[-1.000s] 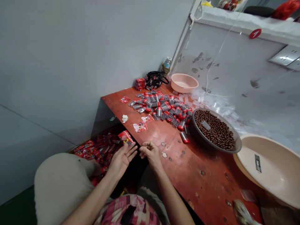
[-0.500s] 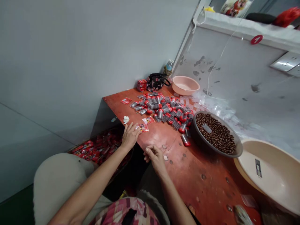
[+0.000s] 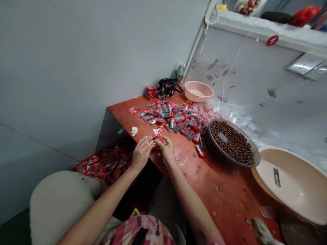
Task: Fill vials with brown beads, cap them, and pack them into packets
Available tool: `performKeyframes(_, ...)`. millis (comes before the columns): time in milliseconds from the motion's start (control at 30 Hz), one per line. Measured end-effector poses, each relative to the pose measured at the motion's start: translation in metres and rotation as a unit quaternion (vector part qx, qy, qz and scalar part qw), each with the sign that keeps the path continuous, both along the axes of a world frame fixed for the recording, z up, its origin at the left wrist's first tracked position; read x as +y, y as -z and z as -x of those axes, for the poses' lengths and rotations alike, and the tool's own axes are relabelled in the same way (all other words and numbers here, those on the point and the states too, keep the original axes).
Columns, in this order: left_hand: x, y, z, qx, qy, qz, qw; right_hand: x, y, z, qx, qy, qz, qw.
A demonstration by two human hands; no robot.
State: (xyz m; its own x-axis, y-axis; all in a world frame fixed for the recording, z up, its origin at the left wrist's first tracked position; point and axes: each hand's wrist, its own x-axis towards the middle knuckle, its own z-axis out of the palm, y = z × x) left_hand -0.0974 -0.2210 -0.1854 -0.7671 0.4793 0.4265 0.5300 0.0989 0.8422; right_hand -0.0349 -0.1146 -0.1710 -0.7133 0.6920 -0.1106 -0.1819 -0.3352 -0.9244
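Note:
Over the near edge of the red table [image 3: 204, 183], my left hand [image 3: 142, 151] and my right hand [image 3: 166, 148] hold a small red printed packet [image 3: 154, 139] between them. The fingers of both hands are closed on its sides. Just beyond lies another printed packet [image 3: 159, 130], flat on the table. A small white clump [image 3: 134, 130] sits left of my hands at the edge. Clear containers with red caps [image 3: 178, 119] are heaped behind the packets. One more red packet [image 3: 134, 110] lies at the far left.
A grey basin of brown balls [image 3: 231, 143] and a large cream basin [image 3: 293, 183] stand at right. Further back are a pink basin [image 3: 198, 92], a dark bag [image 3: 166, 88] and stacked red packs [image 3: 151, 91]. Below left, a container holds many red packets [image 3: 107, 163].
My right hand has moved up and forward to the packet and now grips it. My left hand has also closed on the packet. The view has shifted slightly.

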Motion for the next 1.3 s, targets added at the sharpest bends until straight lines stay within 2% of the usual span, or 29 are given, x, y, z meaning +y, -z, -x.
performKeyframes(100, -0.01, -0.009, 0.003, -0.157, -0.01, -0.028, 0.987, 0.001, -0.008, 0.005, -0.003, -0.046, 0.003, 0.999)
performKeyframes(200, -0.018, -0.012, 0.011, -0.325, 0.043, -0.039, 0.944, 0.003, -0.012, 0.01, -0.032, -0.133, -0.03, 0.99)
performKeyframes(267, -0.024, -0.012, 0.015, -0.401, 0.061, -0.05, 0.913, 0.008, -0.012, 0.015, -0.067, -0.142, -0.103, 0.982)
performKeyframes(300, -0.026, -0.012, 0.016, -0.425, 0.055, -0.055, 0.902, 0.01, -0.012, 0.019, -0.097, -0.129, -0.164, 0.973)
performKeyframes(333, -0.029, -0.012, 0.016, -0.443, 0.044, -0.061, 0.894, 0.013, -0.011, 0.022, -0.135, -0.106, -0.238, 0.956)
performKeyframes(400, -0.033, -0.012, 0.014, -0.469, 0.029, -0.072, 0.88, 0.019, -0.009, 0.028, -0.219, -0.06, -0.391, 0.892)
performKeyframes(467, -0.036, -0.013, 0.011, -0.492, 0.018, -0.088, 0.866, 0.023, -0.008, 0.03, -0.262, -0.04, -0.487, 0.832)
performKeyframes(500, -0.036, -0.014, 0.009, -0.501, 0.013, -0.099, 0.86, 0.023, -0.008, 0.03, -0.254, -0.039, -0.498, 0.828)
performKeyframes(633, -0.03, -0.016, 0.0, -0.525, 0.006, -0.138, 0.84, 0.015, -0.01, 0.018, -0.156, -0.06, -0.407, 0.898)
performKeyframes(700, -0.026, -0.018, -0.007, -0.536, 0.019, -0.143, 0.832, 0.007, -0.011, 0.008, -0.148, -0.076, -0.372, 0.913)
performKeyframes(833, -0.021, -0.019, -0.022, -0.539, 0.088, -0.096, 0.832, 0.0, -0.009, -0.013, -0.102, -0.129, -0.277, 0.947)
performKeyframes(900, -0.019, -0.018, -0.026, -0.529, 0.127, -0.056, 0.837, 0.002, -0.008, -0.024, -0.085, -0.15, -0.26, 0.95)
performKeyframes(1000, -0.015, -0.015, -0.031, -0.513, 0.179, 0.003, 0.84, 0.01, -0.012, -0.042, -0.131, -0.149, -0.325, 0.925)
performKeyframes(1067, -0.012, -0.012, -0.035, -0.505, 0.188, 0.024, 0.842, 0.021, -0.018, -0.057, -0.166, -0.134, -0.37, 0.904)
performKeyframes(1167, -0.009, -0.008, -0.041, -0.507, 0.159, 0.014, 0.847, 0.052, -0.03, -0.085, -0.209, -0.089, -0.415, 0.881)
performKeyframes(1233, -0.009, -0.007, -0.043, -0.52, 0.135, -0.007, 0.843, 0.081, -0.038, -0.107, -0.255, -0.06, -0.461, 0.848)
performKeyframes(1300, -0.01, -0.009, -0.045, -0.541, 0.115, -0.032, 0.832, 0.108, -0.042, -0.13, -0.288, -0.063, -0.491, 0.82)
